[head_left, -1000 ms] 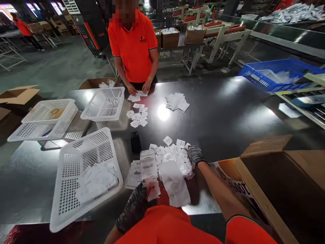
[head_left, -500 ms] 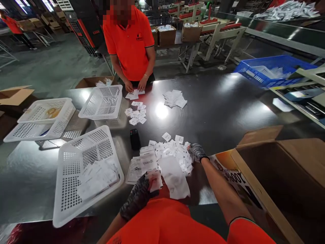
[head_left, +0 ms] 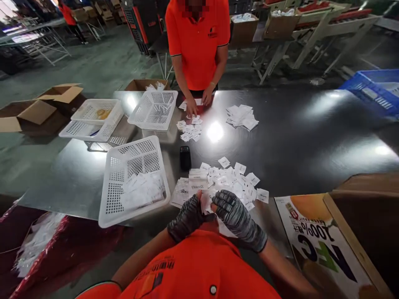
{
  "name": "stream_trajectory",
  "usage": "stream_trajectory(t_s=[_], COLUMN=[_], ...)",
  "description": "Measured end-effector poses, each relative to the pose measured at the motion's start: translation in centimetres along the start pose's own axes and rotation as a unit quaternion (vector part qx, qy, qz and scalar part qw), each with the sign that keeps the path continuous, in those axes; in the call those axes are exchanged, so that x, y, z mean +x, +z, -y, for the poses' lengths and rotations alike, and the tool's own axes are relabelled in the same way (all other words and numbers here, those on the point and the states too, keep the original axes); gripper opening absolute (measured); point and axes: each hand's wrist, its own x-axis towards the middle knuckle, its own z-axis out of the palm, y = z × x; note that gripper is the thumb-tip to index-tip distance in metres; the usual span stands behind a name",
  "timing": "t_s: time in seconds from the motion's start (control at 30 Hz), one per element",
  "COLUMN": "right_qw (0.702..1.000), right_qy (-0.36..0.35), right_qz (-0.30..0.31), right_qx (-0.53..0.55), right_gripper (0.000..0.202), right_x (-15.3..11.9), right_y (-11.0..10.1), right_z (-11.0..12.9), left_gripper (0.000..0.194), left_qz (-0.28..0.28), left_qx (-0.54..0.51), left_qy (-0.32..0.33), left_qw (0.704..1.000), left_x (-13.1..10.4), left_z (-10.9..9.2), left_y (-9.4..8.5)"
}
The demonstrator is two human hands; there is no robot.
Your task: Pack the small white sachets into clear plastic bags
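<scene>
My left hand point(head_left: 188, 216), in a dark grey fingerless glove, pinches a small white printed packet point(head_left: 206, 201) upright in front of my chest. My right hand point(head_left: 235, 214), in a grey striped glove, meets it from the other side, fingers bent and pressed together at the packet's edge. Just beyond both hands spreads a loose pile of small white packets point(head_left: 232, 179). Larger white packets point(head_left: 181, 192) lie stacked to the left of the pile. A white sheet or pouch point(head_left: 226, 229) shows partly beneath my right hand.
A white perforated basket point(head_left: 111, 199) with packets stands to the left, a black handheld device point(head_left: 185, 158) beyond the pile. A printed carton point(head_left: 314, 236) is at the right. Across the table a co-worker point(head_left: 198, 45) handles packets near another white basket point(head_left: 137, 120).
My right hand has come from the pile's right edge to meet my left hand at the packet. The view has shifted, and the co-worker's one hand has reached toward the small packets.
</scene>
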Motion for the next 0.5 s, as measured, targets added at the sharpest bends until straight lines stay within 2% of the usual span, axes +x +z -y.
stream_trajectory(t_s=[0.07, 0.13, 0.2, 0.3, 0.33, 0.4, 0.5], right_qw=[1.0, 0.999, 0.988, 0.929, 0.914, 0.905, 0.911], right_qy=[0.01, 0.042, 0.141, 0.323, 0.345, 0.349, 0.345], right_qz=[0.01, 0.012, -0.021, -0.054, -0.044, -0.025, -0.03], right_qx=[0.004, 0.02, 0.061, 0.175, 0.208, 0.241, 0.223], right_gripper=[0.031, 0.026, 0.032, 0.048, 0.052, 0.055, 0.052], right_x=[0.2, 0.3, 0.3, 0.6, 0.7, 0.9, 0.7], right_y=[-0.1, -0.6, -1.0, -0.8, -0.5, 0.3, 1.5], right_z=[0.2, 0.3, 0.7, 1.6, 1.9, 2.6, 3.3], left_gripper=[0.054, 0.05, 0.048, 0.048, 0.046, 0.042, 0.045], left_qz=[0.008, 0.01, -0.001, -0.011, -0.008, -0.009, -0.069], left_qx=[-0.028, -0.046, -0.056, -0.053, -0.051, -0.056, -0.09], left_qy=[0.001, 0.031, 0.063, 0.076, 0.076, 0.077, 0.075], left_qw=[1.0, 0.998, 0.996, 0.996, 0.996, 0.995, 0.991], left_x=[-0.7, -1.2, -1.5, -1.7, -1.8, -1.8, -1.5], left_z=[0.0, 0.2, 0.6, 1.0, 1.0, 1.0, 0.7], left_y=[0.2, 0.1, -0.1, -0.3, -0.3, -0.1, 0.4])
